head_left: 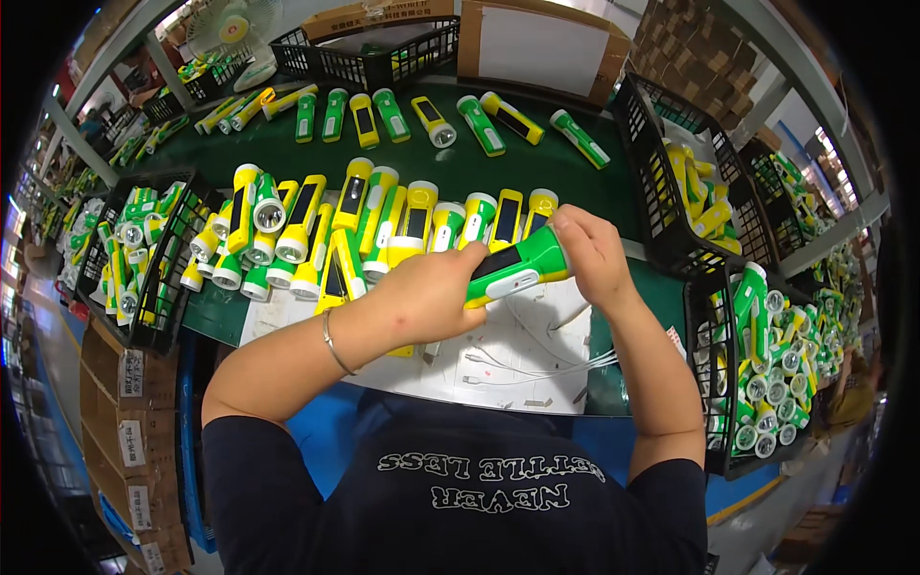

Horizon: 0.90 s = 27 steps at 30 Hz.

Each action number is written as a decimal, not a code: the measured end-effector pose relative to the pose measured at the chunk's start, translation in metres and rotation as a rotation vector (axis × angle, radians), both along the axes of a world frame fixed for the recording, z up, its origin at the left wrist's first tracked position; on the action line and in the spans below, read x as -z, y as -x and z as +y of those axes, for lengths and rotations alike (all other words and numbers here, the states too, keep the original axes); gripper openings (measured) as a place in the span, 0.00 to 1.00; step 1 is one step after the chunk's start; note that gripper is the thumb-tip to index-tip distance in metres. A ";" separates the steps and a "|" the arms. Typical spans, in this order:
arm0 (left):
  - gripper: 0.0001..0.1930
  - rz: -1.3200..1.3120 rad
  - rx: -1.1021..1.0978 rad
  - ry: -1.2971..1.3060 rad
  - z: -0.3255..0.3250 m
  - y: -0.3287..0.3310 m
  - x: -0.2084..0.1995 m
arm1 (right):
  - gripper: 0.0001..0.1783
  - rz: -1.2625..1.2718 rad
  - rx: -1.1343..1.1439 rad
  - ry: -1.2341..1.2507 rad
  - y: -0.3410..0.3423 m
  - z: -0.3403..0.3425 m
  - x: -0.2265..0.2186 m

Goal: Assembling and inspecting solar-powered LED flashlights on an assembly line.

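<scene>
Between both hands I hold one green and yellow flashlight (513, 278), tilted with its head toward the upper right; a dark panel and a white switch plate show on its side. My left hand (426, 295) is wrapped round the handle end. Around the head of the flashlight, my right hand (592, 251) closes its fingers over the rim. Just beyond my hands lies a pile of flashlights (302, 218) in yellow, green and white, several with dark panels. Below the held flashlight, white cables (508, 374) with small plugs rest on a white sheet (556, 383).
Several flashlights (479, 125) lie spaced out along the far part of the green table (594, 187). Black crates of flashlights stand at the left (172, 287), the right (671, 206) and the lower right (733, 383). A cardboard box (541, 48) and another black crate (398, 62) line the back.
</scene>
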<state>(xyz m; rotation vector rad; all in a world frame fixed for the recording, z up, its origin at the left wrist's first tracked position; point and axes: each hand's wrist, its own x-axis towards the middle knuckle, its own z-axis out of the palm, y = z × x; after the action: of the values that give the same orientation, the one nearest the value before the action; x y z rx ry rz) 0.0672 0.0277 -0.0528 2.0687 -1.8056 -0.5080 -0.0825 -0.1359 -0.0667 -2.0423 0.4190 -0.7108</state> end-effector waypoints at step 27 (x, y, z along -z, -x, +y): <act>0.26 -0.823 0.145 0.827 0.014 0.025 -0.196 | 0.28 -0.611 0.042 0.045 0.049 0.039 -0.172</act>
<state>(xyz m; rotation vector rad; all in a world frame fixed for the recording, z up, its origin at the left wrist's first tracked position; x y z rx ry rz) 0.0427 0.0414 0.1429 1.6064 -2.0374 1.0536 -0.1319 -0.0973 0.1052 -1.7448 0.0893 -1.3213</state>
